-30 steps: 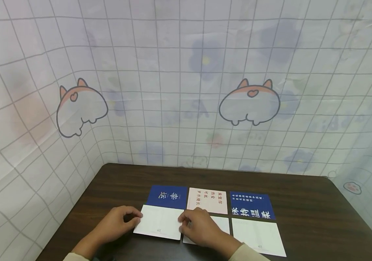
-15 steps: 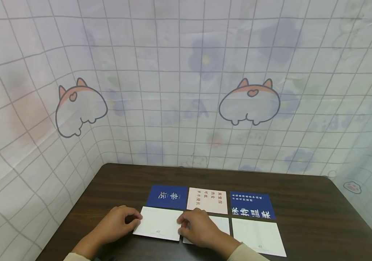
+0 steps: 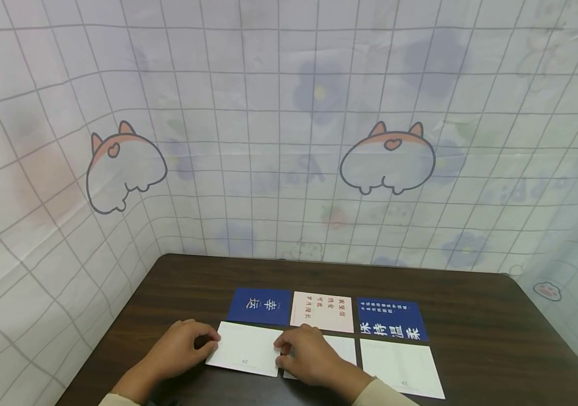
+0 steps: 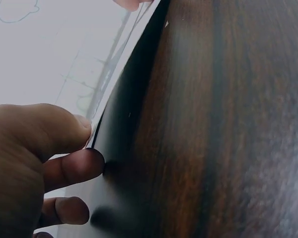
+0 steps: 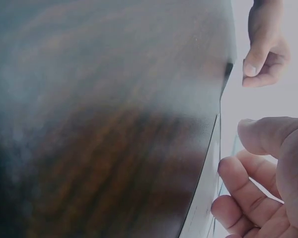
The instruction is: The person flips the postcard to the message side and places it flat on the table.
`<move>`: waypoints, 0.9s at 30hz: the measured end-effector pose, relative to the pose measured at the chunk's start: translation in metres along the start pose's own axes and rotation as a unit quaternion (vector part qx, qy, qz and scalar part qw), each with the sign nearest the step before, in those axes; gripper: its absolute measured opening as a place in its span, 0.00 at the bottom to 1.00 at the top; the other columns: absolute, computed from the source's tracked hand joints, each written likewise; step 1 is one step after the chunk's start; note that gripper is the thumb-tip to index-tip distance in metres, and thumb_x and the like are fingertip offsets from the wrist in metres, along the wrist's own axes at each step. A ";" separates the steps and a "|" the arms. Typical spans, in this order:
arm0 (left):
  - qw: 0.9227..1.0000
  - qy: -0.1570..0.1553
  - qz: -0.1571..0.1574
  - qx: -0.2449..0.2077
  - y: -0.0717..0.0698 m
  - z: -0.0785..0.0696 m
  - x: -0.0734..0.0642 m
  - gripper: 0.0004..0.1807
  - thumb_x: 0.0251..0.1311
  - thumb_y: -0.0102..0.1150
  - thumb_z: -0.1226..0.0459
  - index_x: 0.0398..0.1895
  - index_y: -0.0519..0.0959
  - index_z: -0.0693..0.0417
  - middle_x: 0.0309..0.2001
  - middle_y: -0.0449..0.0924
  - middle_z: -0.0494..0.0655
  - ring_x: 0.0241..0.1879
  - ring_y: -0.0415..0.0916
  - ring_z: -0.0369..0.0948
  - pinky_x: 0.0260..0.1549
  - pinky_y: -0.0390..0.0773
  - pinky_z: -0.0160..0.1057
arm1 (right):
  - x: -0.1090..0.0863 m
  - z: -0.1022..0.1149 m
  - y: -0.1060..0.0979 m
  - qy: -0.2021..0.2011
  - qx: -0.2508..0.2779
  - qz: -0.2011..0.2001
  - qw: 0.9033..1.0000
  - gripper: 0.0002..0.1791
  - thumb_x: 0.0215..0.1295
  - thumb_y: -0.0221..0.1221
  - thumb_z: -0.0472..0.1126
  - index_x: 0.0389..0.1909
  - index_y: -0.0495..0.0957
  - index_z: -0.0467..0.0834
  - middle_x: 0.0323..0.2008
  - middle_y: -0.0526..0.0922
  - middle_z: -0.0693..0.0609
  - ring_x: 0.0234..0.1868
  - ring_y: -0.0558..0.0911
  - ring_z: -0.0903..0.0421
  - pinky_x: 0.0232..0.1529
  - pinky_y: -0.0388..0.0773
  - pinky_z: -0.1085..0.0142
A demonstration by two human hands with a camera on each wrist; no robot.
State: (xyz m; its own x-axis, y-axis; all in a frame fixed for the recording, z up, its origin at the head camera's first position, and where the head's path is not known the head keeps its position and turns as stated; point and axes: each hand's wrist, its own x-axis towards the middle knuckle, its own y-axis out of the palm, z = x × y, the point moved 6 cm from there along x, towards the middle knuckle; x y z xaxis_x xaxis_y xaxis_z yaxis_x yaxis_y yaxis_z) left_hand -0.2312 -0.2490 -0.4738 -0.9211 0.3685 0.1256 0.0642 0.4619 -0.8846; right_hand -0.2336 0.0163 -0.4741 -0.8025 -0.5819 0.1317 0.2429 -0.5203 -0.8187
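Note:
In the head view a white postcard, small print near its lower edge, lies between both hands at the left of the front row. My left hand pinches its left edge; the left wrist view shows the thumb over the card and a finger at its edge, just above the tabletop. At the opposite edge my right hand holds the card with thumb and curled fingers. That hand partly covers a second white postcard. In the right wrist view the card's surface washes out in glare beside the fingers.
Behind lie a blue postcard, a pink postcard and another blue postcard, all with printed characters. A further white postcard is at front right. Grid-patterned cloth surrounds the dark wooden table.
The held white postcard has shifted slightly toward me and left, baring more of the blue postcard behind it. My right hand has moved a little left with it; the left hand stays nearly still.

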 end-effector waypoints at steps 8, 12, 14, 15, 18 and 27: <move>1.000 0.009 -0.007 0.026 0.000 -0.002 -0.001 0.03 0.64 0.70 0.54 0.39 0.87 0.35 0.38 0.82 0.23 0.41 0.77 0.34 0.49 0.74 0.56 | -0.002 0.003 0.000 -0.007 -0.009 -0.001 1.000 0.10 0.59 0.71 0.45 0.41 0.87 0.49 0.29 0.80 0.70 0.36 0.72 0.66 0.44 0.70 0.63; 0.999 0.014 -0.011 0.040 -0.001 -0.003 -0.002 0.03 0.62 0.71 0.55 0.39 0.87 0.36 0.37 0.82 0.23 0.40 0.76 0.33 0.49 0.74 0.56 | -0.003 0.004 -0.001 -0.015 -0.015 -0.002 1.000 0.10 0.59 0.71 0.46 0.41 0.86 0.50 0.29 0.79 0.70 0.36 0.73 0.66 0.45 0.69 0.61; 0.999 0.018 -0.016 0.049 -0.002 -0.004 -0.002 0.04 0.62 0.71 0.55 0.38 0.87 0.36 0.36 0.81 0.22 0.39 0.76 0.32 0.49 0.74 0.55 | -0.003 0.004 -0.002 -0.017 -0.017 -0.004 1.000 0.10 0.58 0.71 0.46 0.41 0.86 0.50 0.29 0.80 0.70 0.36 0.73 0.66 0.44 0.70 0.61; 0.998 0.020 -0.019 0.053 -0.002 -0.005 -0.002 0.04 0.61 0.72 0.56 0.38 0.87 0.36 0.35 0.81 0.21 0.39 0.75 0.32 0.48 0.74 0.55 | -0.003 0.004 -0.002 -0.018 -0.018 -0.006 1.000 0.10 0.58 0.71 0.46 0.41 0.86 0.50 0.29 0.80 0.69 0.37 0.73 0.66 0.44 0.70 0.62; 0.997 0.028 -0.024 0.063 -0.003 -0.006 -0.002 0.04 0.60 0.72 0.56 0.37 0.87 0.36 0.34 0.80 0.20 0.37 0.74 0.30 0.48 0.74 0.54 | -0.002 0.004 -0.002 -0.020 -0.021 -0.007 1.000 0.10 0.58 0.71 0.45 0.41 0.87 0.50 0.30 0.81 0.69 0.37 0.73 0.66 0.44 0.70 0.63; 0.998 0.003 -0.020 0.067 -0.003 -0.004 0.000 0.04 0.59 0.73 0.56 0.37 0.87 0.36 0.34 0.81 0.22 0.37 0.74 0.31 0.47 0.74 0.53 | -0.002 0.005 -0.002 -0.023 -0.030 -0.001 0.999 0.11 0.59 0.70 0.46 0.42 0.87 0.49 0.31 0.82 0.67 0.38 0.74 0.65 0.46 0.71 0.62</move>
State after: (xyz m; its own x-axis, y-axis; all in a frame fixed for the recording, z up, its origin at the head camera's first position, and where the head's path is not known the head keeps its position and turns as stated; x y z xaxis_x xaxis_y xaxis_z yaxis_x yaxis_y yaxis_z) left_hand -0.2295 -0.2469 -0.4692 -0.9195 0.3568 0.1649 -0.0256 0.3644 -0.9309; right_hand -0.2299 0.0158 -0.4701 -0.7764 -0.6099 0.1588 0.2066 -0.4844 -0.8501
